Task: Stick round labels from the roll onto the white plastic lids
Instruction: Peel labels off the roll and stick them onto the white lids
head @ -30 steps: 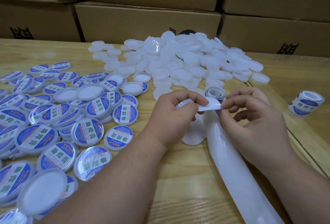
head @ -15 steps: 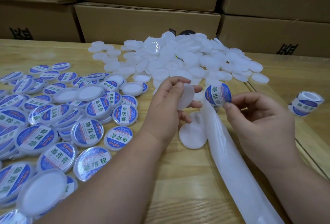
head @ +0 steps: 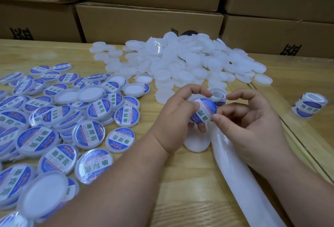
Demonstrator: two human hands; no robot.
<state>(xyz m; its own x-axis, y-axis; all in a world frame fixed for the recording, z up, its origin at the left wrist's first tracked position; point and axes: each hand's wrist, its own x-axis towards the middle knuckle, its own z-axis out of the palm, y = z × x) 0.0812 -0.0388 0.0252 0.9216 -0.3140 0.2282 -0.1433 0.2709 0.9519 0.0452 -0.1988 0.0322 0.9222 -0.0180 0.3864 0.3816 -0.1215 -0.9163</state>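
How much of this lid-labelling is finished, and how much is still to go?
Done: a spread of labelled lids covers the table's left side. In hand: the left hand holds a plain lid while the right hand lays a blue label on it. Left: a big heap of bare lids behind, so probably about half remains.

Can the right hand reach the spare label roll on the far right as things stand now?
Probably yes, but not right away. The wood between the right hand and the spare label roll looks free. However, this hand pinches the round label against the lid that the left hand holds.
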